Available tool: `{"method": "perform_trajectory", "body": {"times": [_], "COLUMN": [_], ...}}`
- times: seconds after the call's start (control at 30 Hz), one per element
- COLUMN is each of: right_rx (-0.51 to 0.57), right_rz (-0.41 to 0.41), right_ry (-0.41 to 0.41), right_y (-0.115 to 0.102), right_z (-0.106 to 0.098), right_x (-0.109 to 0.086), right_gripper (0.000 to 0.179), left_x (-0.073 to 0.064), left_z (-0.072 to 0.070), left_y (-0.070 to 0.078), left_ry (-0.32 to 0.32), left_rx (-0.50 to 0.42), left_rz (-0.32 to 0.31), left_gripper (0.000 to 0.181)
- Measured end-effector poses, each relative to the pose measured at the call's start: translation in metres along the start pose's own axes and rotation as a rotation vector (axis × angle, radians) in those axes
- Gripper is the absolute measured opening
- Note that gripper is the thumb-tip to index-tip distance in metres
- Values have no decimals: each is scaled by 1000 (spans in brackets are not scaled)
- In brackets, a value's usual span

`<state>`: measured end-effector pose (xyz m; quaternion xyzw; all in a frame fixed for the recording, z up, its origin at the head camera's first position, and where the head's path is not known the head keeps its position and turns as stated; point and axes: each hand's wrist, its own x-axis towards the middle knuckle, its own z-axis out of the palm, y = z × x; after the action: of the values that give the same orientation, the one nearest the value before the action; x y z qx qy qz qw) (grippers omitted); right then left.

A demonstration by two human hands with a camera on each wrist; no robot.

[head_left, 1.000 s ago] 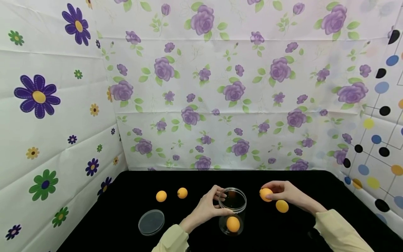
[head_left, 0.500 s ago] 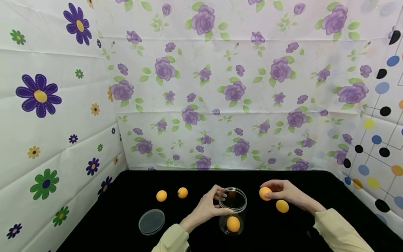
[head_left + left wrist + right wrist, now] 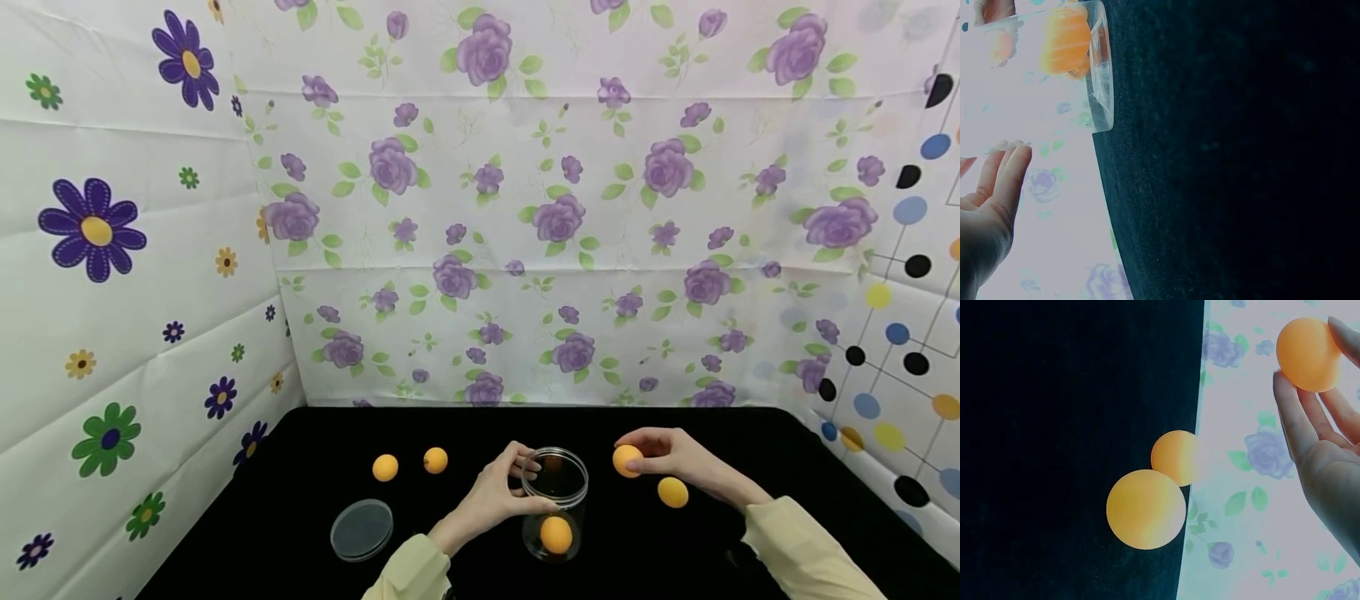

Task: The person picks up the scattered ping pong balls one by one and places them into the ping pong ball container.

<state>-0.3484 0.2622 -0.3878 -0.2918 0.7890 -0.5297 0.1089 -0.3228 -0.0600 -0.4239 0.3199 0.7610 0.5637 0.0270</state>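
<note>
My left hand (image 3: 491, 493) grips a clear round jar (image 3: 576, 505) near its open top, thumb on the near side and fingers behind. An orange ping-pong ball (image 3: 557, 535) shows low in the jar; in the left wrist view the jar (image 3: 1102, 75) stands upright on the black cloth. To the right, my right hand (image 3: 675, 458) pinches another orange ping-pong ball (image 3: 627, 461) between thumb and fingertips. That held ball (image 3: 1307, 355) is raised above the table in the right wrist view. Below the hand lies a yellow-orange ball (image 3: 672, 492).
A clear round lid (image 3: 362, 530) lies left of the jar. Behind it sit two orange balls, one (image 3: 386, 467) left of the other (image 3: 436, 460). The right wrist view has a farther ball (image 3: 1175, 457) behind a nearer one (image 3: 1146, 509). Black cloth (image 3: 285, 483) covers the table.
My right hand has shifted slightly left with the ball it pinches, toward the jar. The left hand and the jar have stayed in place.
</note>
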Motion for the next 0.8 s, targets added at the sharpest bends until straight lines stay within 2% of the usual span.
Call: {"method": "perform_trajectory", "body": {"times": [0.17,0.47,0.67,0.8], "right_rx": [15,6,-1,-2], "right_rz": [25,18,19,19], "right_ry": [2,14,20,18], "right_y": [-1,-4,-8,-12], "right_z": [1,1,1,1], "right_x": [1,2,3,3], "right_gripper": [33,34,34,34], "left_x": [0,0,-5,-9], "left_z": [0,0,-1,-2], "left_y": [0,1,21,34], "left_ry": [-5,-2,-18,-16], "left_rx": [-8,-12,-39,-24], "left_rz": [1,0,-2,-8], "left_gripper": [55,54,56,55]}}
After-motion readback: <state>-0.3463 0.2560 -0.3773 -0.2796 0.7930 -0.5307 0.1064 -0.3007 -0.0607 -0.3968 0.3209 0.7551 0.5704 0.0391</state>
